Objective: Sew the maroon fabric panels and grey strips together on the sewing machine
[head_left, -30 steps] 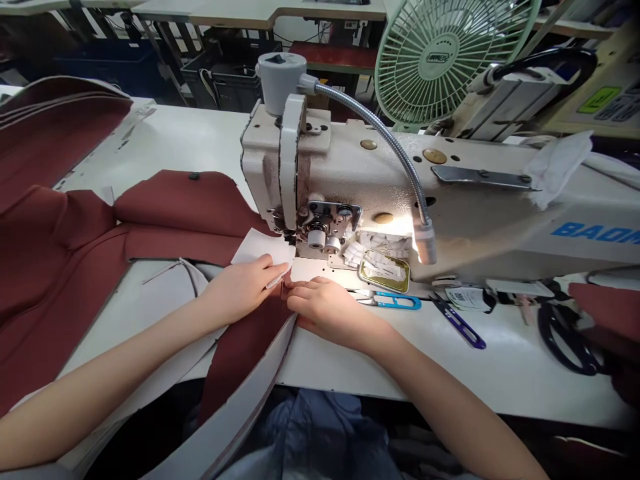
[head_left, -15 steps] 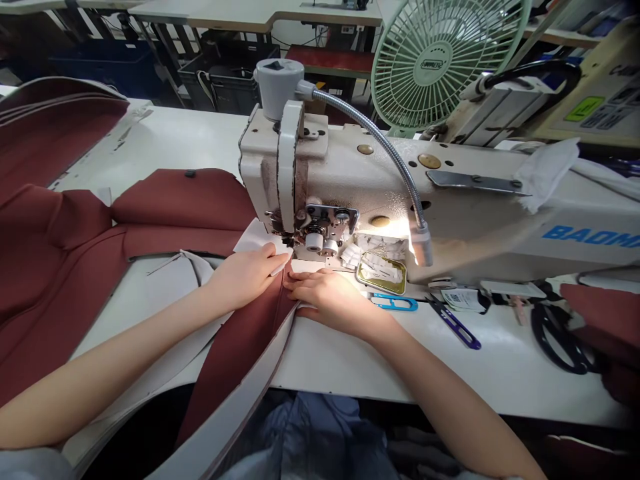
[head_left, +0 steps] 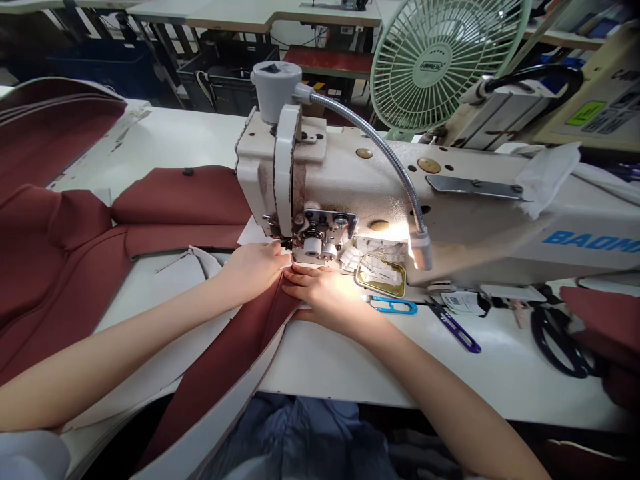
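Note:
A maroon, white-backed panel (head_left: 235, 350), leather-like, runs from my lap up to the needle area of the sewing machine (head_left: 313, 243). At its far end, just left of the presser area, my left hand (head_left: 255, 267) is closed with the fingertips pinched on the panel's edge. A white piece (head_left: 253, 232) shows just behind that hand. My right hand (head_left: 327, 297) lies with its fingers flat on the panel's right side, thumb out along the edge. The needle and the stitching point are hidden by my fingers and the machine head.
Right of my hand are a small tin (head_left: 381, 275), blue thread snips (head_left: 394, 305), purple snips (head_left: 455, 327) and black-handled scissors (head_left: 559, 341). More joined maroon panels (head_left: 60, 267) spread over the left of the table (head_left: 345, 373). A green fan (head_left: 433, 67) stands behind the machine.
The panel has shifted slightly, its near part swinging left. My left hand has moved a little closer over the white piece, covering more of it. My right hand stays nearly in place.

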The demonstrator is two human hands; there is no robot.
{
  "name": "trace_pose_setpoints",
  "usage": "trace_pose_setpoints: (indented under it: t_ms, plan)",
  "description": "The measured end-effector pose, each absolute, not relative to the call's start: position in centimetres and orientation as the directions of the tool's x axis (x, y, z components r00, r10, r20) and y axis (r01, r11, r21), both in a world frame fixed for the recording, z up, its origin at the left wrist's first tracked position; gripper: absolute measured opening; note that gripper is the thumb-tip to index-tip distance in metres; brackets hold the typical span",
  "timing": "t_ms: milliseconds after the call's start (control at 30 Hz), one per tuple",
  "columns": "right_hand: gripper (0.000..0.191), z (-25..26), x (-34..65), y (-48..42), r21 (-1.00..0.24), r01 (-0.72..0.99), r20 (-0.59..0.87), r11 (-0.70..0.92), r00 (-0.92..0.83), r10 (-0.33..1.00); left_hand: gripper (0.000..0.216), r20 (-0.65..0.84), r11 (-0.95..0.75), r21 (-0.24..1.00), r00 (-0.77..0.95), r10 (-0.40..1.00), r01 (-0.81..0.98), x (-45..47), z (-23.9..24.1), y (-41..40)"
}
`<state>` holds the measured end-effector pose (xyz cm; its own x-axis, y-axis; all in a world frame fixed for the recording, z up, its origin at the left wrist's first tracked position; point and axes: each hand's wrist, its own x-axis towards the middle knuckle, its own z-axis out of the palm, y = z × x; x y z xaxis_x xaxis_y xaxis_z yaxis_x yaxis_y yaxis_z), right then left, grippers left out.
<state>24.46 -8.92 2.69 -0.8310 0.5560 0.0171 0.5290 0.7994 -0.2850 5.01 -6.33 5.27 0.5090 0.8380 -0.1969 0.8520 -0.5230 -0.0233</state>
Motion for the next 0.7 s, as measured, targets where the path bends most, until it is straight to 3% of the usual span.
trace_pose_setpoints:
  t_ms: [333,700]
  plan:
    - [0.048,2.4,22.3,-9.9,-0.172,0.651,0.001,0.74,-0.751,0.661,0.023,-0.174,-0.599,-0.086,0.58,0.796,0.796,5.5,5.4,-5.3]
    - [0.038,0.9,18.0,-10.7,0.07,0.757,0.137,0.649,-0.652,0.746,0.029,-0.224,-0.667,-0.1,0.636,0.738,0.738,5.9,6.4,-5.1]
